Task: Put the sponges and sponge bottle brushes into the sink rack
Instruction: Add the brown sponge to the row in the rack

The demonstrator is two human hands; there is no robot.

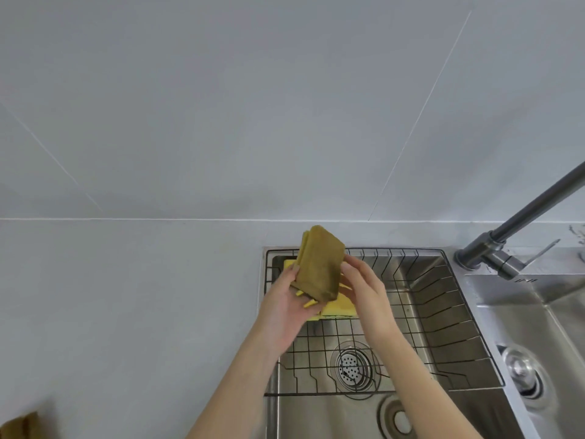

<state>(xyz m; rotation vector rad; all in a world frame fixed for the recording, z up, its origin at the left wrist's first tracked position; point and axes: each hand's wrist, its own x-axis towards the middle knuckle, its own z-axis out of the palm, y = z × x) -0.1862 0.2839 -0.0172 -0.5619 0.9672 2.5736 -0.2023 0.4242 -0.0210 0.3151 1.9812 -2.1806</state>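
A stack of sponges [319, 264] with olive-green scouring faces and yellow undersides is held tilted above the far left corner of the black wire sink rack [443, 299]. My left hand [285, 308] grips the stack from the left and below. My right hand [364, 293] touches its right edge with the fingertips. Under the stack, a yellow sponge [340, 308] lies flat in the rack. Another olive sponge [22, 426] shows at the bottom left corner of the counter. No bottle brush is in view.
The rack sits in the left steel basin, over a drain strainer [353, 367]. A dark faucet [522, 223] rises at the right, with a second basin [538, 343] beyond it. Grey counter [126, 312] stretches to the left, and a grey tiled wall stands behind.
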